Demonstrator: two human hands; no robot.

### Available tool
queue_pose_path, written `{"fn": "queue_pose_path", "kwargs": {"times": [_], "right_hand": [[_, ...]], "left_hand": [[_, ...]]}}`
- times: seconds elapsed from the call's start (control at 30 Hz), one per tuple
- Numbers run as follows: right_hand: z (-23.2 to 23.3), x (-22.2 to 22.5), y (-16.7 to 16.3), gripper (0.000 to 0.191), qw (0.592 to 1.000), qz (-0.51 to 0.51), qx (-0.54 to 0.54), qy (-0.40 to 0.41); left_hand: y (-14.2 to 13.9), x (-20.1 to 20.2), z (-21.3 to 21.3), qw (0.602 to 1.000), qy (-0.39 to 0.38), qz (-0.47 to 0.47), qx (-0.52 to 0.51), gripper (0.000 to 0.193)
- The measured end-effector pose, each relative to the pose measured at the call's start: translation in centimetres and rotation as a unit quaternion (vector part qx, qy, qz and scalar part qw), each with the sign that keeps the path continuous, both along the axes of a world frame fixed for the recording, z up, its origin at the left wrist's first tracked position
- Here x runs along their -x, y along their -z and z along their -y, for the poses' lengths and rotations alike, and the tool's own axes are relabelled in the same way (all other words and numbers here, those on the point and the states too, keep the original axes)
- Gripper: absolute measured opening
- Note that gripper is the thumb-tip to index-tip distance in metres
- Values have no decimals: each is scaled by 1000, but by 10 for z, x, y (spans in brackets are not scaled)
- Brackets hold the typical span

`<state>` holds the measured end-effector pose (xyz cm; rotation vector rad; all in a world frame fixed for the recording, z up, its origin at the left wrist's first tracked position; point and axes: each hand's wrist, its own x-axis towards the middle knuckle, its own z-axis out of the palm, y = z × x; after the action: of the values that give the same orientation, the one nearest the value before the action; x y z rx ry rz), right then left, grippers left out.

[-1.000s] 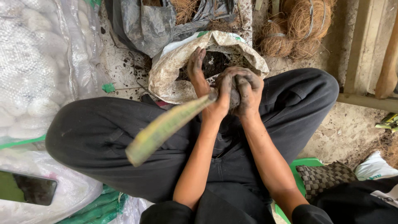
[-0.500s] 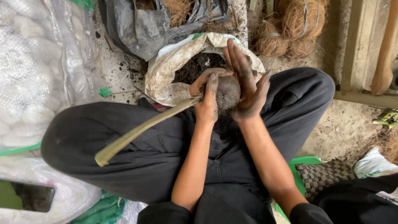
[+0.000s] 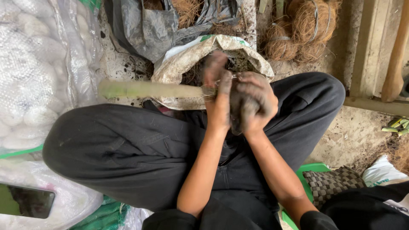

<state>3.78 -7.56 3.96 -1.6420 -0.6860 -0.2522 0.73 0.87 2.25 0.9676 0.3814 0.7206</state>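
The green stalk (image 3: 149,89) lies level, its long axis running out to the person's left from the hands, over the left knee. The left hand (image 3: 218,100) sits nearest, at its root end. The right hand (image 3: 253,100) is cupped tight round a dark soil ball (image 3: 238,113), both hands pressed together above the open soil sack (image 3: 179,64).

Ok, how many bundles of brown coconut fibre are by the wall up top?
2 for certain: one tied bundle at the top right and a smaller bundle beside its left. More fibre shows inside the grey bag, so others may be hidden.
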Motion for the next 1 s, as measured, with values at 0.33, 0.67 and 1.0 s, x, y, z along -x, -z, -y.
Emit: {"fn": "queue_pose_path", "kwargs": {"times": [0.33,0.67,1.0], "right_hand": [[-29,9,-21,53,976,-198,-92,15],[-13,3,4,29,827,-484,-255,-127],[-9,3,4,40,998,10,-4,67]], "left_hand": [[22,13,-1,971,111,37,208,18],[-6,2,-27,931,-76,-113,-340,65],[5,12,13,916,163,108,351,62]]}}
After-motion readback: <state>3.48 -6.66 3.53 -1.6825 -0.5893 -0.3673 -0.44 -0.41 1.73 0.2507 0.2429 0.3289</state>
